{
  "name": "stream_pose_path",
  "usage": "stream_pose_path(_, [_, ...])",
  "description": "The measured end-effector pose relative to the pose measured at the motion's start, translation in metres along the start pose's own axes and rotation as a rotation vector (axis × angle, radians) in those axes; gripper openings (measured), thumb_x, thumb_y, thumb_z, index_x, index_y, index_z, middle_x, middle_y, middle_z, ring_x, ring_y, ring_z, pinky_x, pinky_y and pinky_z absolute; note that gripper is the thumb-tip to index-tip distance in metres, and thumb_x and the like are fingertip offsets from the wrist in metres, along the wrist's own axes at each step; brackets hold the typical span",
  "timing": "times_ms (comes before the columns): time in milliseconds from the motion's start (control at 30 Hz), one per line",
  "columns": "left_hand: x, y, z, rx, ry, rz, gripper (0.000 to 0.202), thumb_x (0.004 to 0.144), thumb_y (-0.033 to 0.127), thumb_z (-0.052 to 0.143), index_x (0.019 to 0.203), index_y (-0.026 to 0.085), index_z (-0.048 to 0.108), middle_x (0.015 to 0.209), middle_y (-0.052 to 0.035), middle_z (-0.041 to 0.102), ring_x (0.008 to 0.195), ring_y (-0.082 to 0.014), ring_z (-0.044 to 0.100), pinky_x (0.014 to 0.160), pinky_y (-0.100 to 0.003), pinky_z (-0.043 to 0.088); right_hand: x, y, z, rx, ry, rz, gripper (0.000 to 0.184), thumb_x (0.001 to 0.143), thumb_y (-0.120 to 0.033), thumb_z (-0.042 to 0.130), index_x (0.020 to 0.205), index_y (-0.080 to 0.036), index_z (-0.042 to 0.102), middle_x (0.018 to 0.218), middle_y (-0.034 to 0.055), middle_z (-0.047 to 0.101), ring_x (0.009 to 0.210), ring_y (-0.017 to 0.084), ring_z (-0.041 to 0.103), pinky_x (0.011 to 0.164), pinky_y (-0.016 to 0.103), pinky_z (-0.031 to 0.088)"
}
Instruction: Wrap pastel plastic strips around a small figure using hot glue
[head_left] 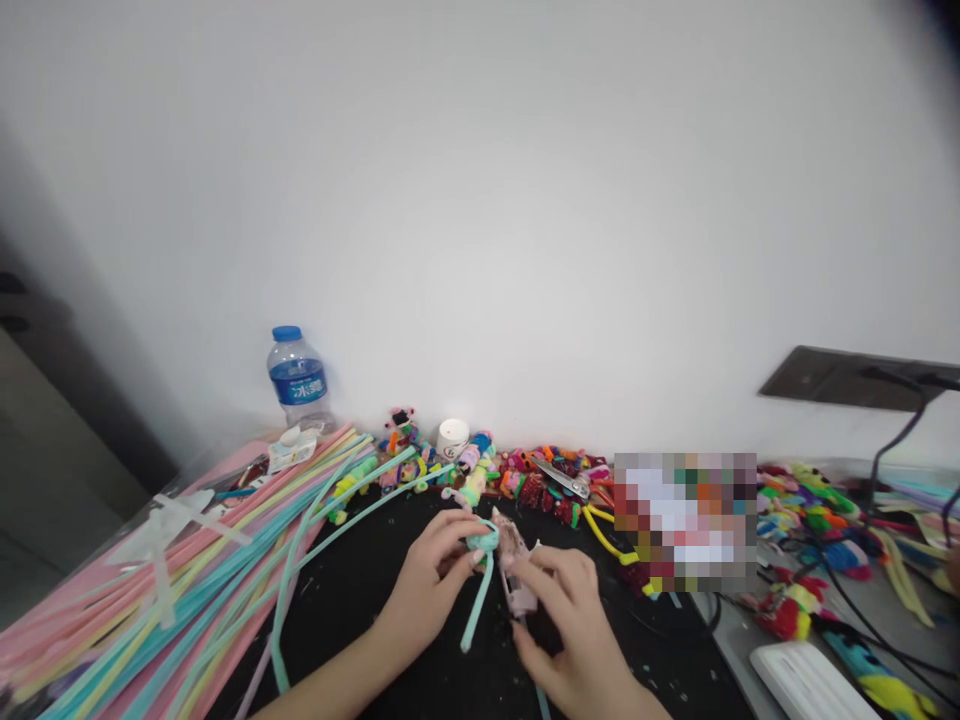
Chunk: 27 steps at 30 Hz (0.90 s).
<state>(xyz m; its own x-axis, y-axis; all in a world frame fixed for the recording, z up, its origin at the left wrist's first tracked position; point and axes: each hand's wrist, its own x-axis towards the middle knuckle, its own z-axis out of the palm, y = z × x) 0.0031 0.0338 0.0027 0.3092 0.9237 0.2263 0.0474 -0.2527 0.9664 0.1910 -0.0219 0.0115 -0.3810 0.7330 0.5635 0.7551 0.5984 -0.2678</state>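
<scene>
My left hand (442,560) is closed in a pinch on a mint-green pipe cleaner (477,610). The pipe cleaner's upper part is bent into a small rounded shape at my fingertips, and one straight end hangs down. Just to the right, my right hand (559,610) is closed around a pale pink tool that looks like a small glue gun (517,590). Its narrow tip points up beside the rounded part; whether they touch I cannot tell. My fingers and palm hide much of the tool's handle.
Long pastel pipe cleaners (247,560) cover the left side. A water bottle (298,380) and a white cup (452,437) stand near the wall. Small fuzzy figures, scissors (562,478) and yellow-handled pliers (606,535) line the black mat's (360,590) back. Cables and a white box (814,680) lie right.
</scene>
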Motion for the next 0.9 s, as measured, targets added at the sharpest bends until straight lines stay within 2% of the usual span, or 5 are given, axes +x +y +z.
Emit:
stream_pose_path(133, [-0.003,0.005,0.003,0.126,-0.041,0.039,0.024,0.080,0.016,0.051,0.096,0.024,0.067,0.108,-0.0077,0.056,0.095,-0.0213,0.057,0.079,-0.031,0.050,0.005,-0.015,0.006,0.075,0.004,-0.124,0.038,0.074,-0.010,0.056,0.110,-0.022,0.058,0.090,0.0067,0.055,0.075,0.019,0.050,0.067,0.034,0.042])
stream_pose_path(267, [-0.003,0.006,0.004,0.060,-0.043,0.025,0.021,0.080,0.019,0.052,0.094,0.023,0.067,0.108,-0.0088,0.056,0.093,-0.0226,0.057,0.076,-0.030,0.050,0.005,-0.016,0.008,0.113,0.081,-0.042,0.011,0.078,-0.011,0.057,0.083,-0.020,0.063,0.080,0.0049,0.058,0.074,0.018,0.054,0.067,0.032,0.045])
stream_pose_path(467, [0.000,0.001,0.003,-0.155,-0.054,-0.049,0.019,0.080,0.026,0.054,0.095,0.020,0.064,0.108,-0.0078,0.056,0.071,-0.0172,0.061,0.066,-0.029,0.050,-0.001,-0.003,0.004,0.162,0.208,0.004,0.034,0.085,-0.005,0.047,0.112,-0.021,0.059,0.089,0.0069,0.066,0.082,0.018,0.062,0.071,0.030,0.049])
stream_pose_path(700, [0.000,0.007,0.000,-0.199,-0.073,-0.129,0.019,0.077,0.027,0.059,0.094,0.018,0.063,0.097,-0.0067,0.063,0.067,-0.0173,0.062,0.064,-0.030,0.049,-0.002,0.004,0.005,0.115,0.204,0.098,0.017,0.085,-0.011,0.052,0.091,-0.020,0.065,0.081,0.0044,0.069,0.073,0.017,0.063,0.067,0.030,0.048])
stream_pose_path(900, [-0.001,0.004,0.001,-0.310,-0.116,-0.230,0.026,0.076,0.030,0.062,0.098,0.016,0.062,0.083,-0.0056,0.067,0.069,-0.0185,0.063,0.069,-0.032,0.050,-0.002,0.006,0.005,0.123,0.163,0.170,0.017,0.088,-0.016,0.048,0.085,-0.019,0.064,0.076,0.0046,0.067,0.068,0.017,0.062,0.063,0.028,0.047])
